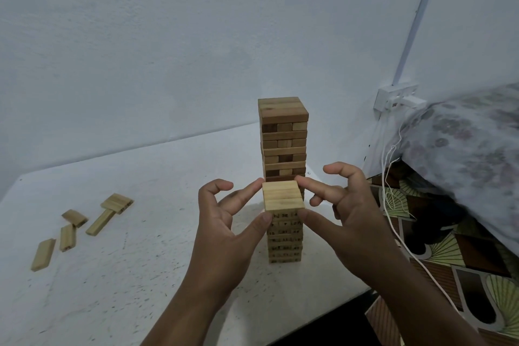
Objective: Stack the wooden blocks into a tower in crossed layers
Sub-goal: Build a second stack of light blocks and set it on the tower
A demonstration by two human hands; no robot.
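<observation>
A near tower [284, 222] of pale wooden blocks stands on the white table [140, 261], its top layer of three blocks side by side. My left hand [227, 222] touches the tower's top left side with thumb and forefinger. My right hand [345, 205] touches the top right side with its thumb and forefinger; the other fingers are raised and curled. A taller, darker block tower [283, 135] stands directly behind, in crossed layers. Several loose blocks [84, 222] lie flat at the table's left.
The wall runs close behind the table. On the right is a bed with a floral pillow [463, 154] and patterned sheet [438, 247], a wall socket [396, 98] and a white cable [393, 205] hanging along the table's right edge.
</observation>
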